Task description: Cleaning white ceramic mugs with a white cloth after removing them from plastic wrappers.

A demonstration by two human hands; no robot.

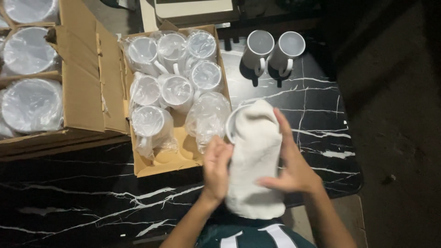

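— Head view first: what do the hands have?

— Both are on a white cloth [255, 160] that is wrapped over a white mug [231, 125]; only a bit of the mug's rim shows at the cloth's upper left. The left hand [217, 167] presses its flat palm against the cloth's left side, fingers [216, 149] closed around it. The right hand [294, 165] clasps the right side, its fingers [284, 126] stretched up along the cloth.

— Where is that bundle?

— Held above the near edge of the black marble-patterned table [317, 115], just beside the right end of an open cardboard box [161, 167].

— What is in the box?

— White mugs wrapped in clear plastic [174, 69], standing close together, open ends up. One loose plastic bag [209, 117] lies at the box's right side, close to the cloth.

— Anything else?

— Two unwrapped white mugs [273, 50] stand touching each other farther back on the table, handles facing the person. A larger cardboard box [78, 69] at the left holds more wrapped white pieces; I cannot tell what kind.
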